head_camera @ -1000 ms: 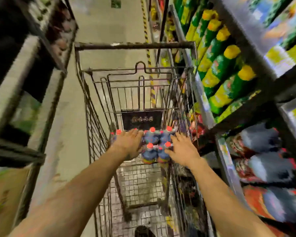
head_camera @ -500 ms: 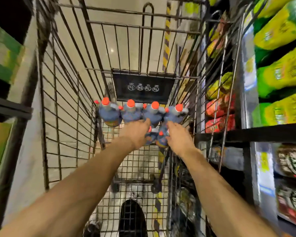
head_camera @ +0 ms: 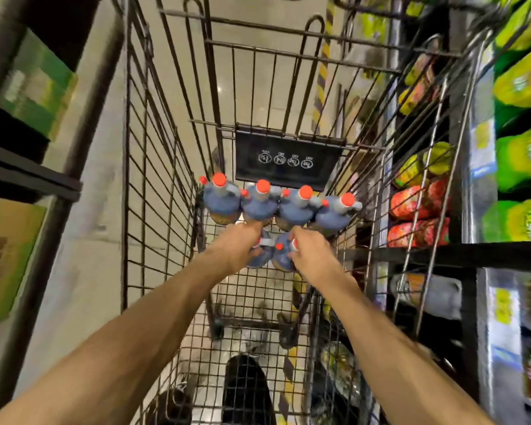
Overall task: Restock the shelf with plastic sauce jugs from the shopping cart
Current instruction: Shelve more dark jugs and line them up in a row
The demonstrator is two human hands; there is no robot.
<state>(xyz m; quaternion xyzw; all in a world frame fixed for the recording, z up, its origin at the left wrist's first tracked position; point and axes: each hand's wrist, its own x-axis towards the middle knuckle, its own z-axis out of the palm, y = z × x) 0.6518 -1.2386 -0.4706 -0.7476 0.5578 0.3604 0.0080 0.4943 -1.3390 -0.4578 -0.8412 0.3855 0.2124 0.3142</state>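
Several blue sauce jugs with orange-red caps stand at the far end of the wire shopping cart [head_camera: 154, 179]. A back row [head_camera: 259, 207] runs across the cart, and two more jugs stand in front of it. My left hand [head_camera: 238, 243] is closed around the top of the front left jug [head_camera: 262, 256]. My right hand [head_camera: 311, 250] grips the top of the front right jug [head_camera: 282, 256]. Both jugs' bodies are mostly hidden by my hands.
Shelves [head_camera: 442, 256] on the right hold green-yellow bags [head_camera: 524, 157] and red packets [head_camera: 417, 204], close against the cart's side. Boxes [head_camera: 34, 87] fill dark shelving on the left. A black sign [head_camera: 288, 159] hangs on the cart's far wall. My shoe [head_camera: 246, 391] shows beneath the basket.
The camera has moved down and closer into the cart. Both hands have dropped from the back jugs onto the two front jugs and closed on their tops.
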